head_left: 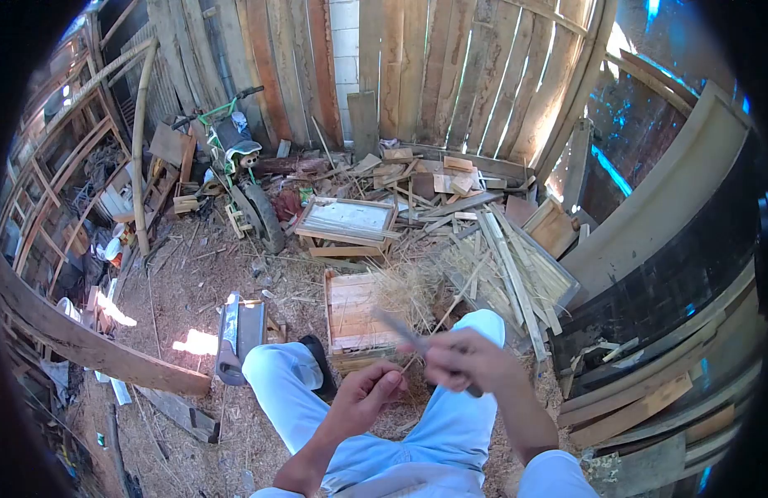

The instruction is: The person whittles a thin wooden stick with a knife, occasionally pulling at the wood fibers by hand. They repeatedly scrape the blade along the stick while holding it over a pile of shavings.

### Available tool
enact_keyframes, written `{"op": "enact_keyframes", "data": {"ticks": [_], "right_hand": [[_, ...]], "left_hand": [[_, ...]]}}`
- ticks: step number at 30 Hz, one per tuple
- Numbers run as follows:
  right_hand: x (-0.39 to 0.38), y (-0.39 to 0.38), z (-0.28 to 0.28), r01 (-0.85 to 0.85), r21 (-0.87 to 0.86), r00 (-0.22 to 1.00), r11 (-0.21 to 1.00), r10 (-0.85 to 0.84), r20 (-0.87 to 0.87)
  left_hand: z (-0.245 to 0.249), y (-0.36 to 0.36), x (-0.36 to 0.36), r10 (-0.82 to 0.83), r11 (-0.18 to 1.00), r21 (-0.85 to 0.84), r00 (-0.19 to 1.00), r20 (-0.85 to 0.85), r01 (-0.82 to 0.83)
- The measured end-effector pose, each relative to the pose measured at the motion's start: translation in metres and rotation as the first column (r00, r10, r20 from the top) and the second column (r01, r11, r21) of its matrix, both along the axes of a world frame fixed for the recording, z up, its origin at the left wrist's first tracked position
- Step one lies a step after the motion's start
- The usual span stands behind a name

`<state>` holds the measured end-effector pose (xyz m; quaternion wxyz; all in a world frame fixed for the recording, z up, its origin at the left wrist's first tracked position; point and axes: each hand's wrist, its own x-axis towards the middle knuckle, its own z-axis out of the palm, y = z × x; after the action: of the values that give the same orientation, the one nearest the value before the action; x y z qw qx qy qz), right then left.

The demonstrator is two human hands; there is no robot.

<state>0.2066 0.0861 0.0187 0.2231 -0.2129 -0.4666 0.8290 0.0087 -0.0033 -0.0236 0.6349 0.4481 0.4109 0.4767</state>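
Observation:
My right hand (471,361) is closed around a knife (400,326), whose blade points up and to the left and is blurred by motion. Just left of it, my left hand (369,398) is pinched, thumb against the fingers. A thin pale piece may lie between the fingertips, but I cannot make it out. Both hands are above my lap, between my knees in light trousers (284,386). Below and beyond them a wooden box (351,307) rests on the ground. Beside it lies a heap of straw-like shavings (413,290).
A handsaw (228,353) lies on a dark board left of my knee. Ahead are a framed panel (346,217), scrap wood (458,178) and a small bike (243,166) before a plank wall. Long wood strips (512,274) lie right; a curved beam (102,332) crosses left.

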Motion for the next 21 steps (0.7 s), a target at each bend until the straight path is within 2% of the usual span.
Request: {"op": "enact_keyframes", "data": {"ticks": [1,3,5,7,10,12,13,15,17,19,20,21], "right_hand": [[-0.007,-0.006,-0.004,-0.148,-0.008,0.988,0.989,0.148,0.038],[-0.013,-0.011,-0.006,-0.131,-0.058,0.991,0.99,0.133,0.017],[-0.011,-0.008,-0.007,-0.077,0.013,0.995,0.997,0.076,0.067],[-0.01,-0.008,0.0,-0.069,0.03,0.997,0.997,0.069,0.022],[-0.004,-0.005,0.006,-0.013,0.106,0.995,0.994,0.002,0.102],[0.006,0.004,0.009,0.209,0.095,0.972,0.973,-0.217,0.087],[0.011,0.01,0.012,0.212,0.093,0.971,0.973,-0.221,0.088],[0.018,0.019,0.016,0.287,0.058,0.955,0.956,-0.29,0.064],[0.014,0.015,0.01,0.269,0.063,0.962,0.961,-0.271,0.031],[0.004,0.006,0.007,0.112,0.028,0.987,0.993,-0.114,0.116],[-0.001,0.001,0.005,0.004,0.033,0.994,0.999,-0.007,0.106],[0.0,0.002,0.005,0.007,0.032,0.995,0.999,-0.01,0.1]], "left_hand": [[0.004,0.002,0.002,-0.017,1.0,-0.02,0.998,0.064,0.018],[0.004,0.004,0.003,-0.02,1.0,-0.005,0.996,0.084,0.021],[0.004,0.002,0.005,-0.023,1.0,0.007,0.995,0.098,0.023],[0.007,0.003,0.006,0.022,0.997,0.073,1.0,0.001,-0.022],[0.012,0.004,0.004,0.021,0.998,0.053,0.997,-0.07,-0.017],[0.005,0.003,-0.004,-0.027,1.0,0.008,1.0,-0.002,0.027],[0.001,0.002,-0.005,-0.071,0.997,-0.033,0.995,0.066,0.074],[-0.003,-0.001,-0.004,-0.052,0.998,-0.031,0.999,0.017,0.052],[-0.004,-0.002,-0.003,-0.031,0.999,-0.025,0.999,-0.033,0.03],[-0.003,0.0,0.0,0.069,0.997,0.06,0.97,-0.235,-0.056],[-0.002,0.001,0.003,0.068,0.997,0.063,0.969,-0.236,-0.054],[0.0,0.002,0.005,0.148,0.981,0.161,0.948,-0.283,-0.105]]}}
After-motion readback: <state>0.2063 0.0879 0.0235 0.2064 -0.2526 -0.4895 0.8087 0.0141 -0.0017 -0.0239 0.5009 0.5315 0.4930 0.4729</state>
